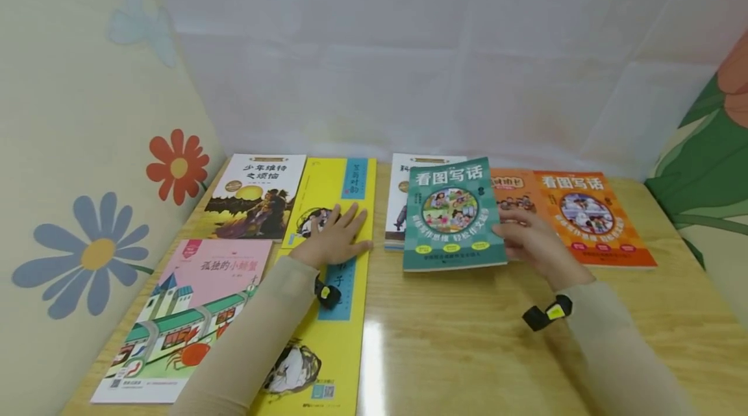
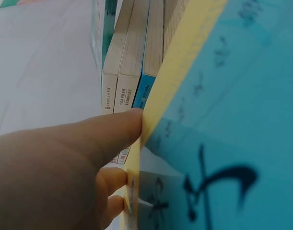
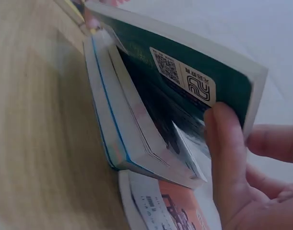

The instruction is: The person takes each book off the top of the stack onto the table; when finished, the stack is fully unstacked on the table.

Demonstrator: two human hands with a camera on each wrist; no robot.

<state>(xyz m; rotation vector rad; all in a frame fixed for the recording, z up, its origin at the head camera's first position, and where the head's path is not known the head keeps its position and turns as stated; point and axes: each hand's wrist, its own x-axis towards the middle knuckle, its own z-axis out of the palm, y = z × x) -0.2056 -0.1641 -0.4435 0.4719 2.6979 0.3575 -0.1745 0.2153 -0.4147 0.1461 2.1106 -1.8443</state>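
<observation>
My right hand [image 1: 534, 244] pinches the right edge of a green picture-writing book [image 1: 454, 211]. That book is tilted over a small stack topped by a white-covered book [image 1: 395, 211]. In the right wrist view, the thumb presses the green back cover [image 3: 232, 88] near its label, while the stacked books [image 3: 132, 129] lie below. Fingers spread, my left hand [image 1: 333, 237] rests on two yellow books, the upper one [image 1: 324, 172] and the lower one [image 1: 345, 364]. Its fingertips touch the yellow edge in the left wrist view.
To the left lie a white book with a sunset cover [image 1: 257, 198] and a pink crab book [image 1: 187, 312]. Right of the stack are an orange book [image 1: 513, 185], partly hidden, and another orange book [image 1: 590, 218]. A white sheet [image 1: 409, 78] hangs behind the wooden table [image 1: 461, 351].
</observation>
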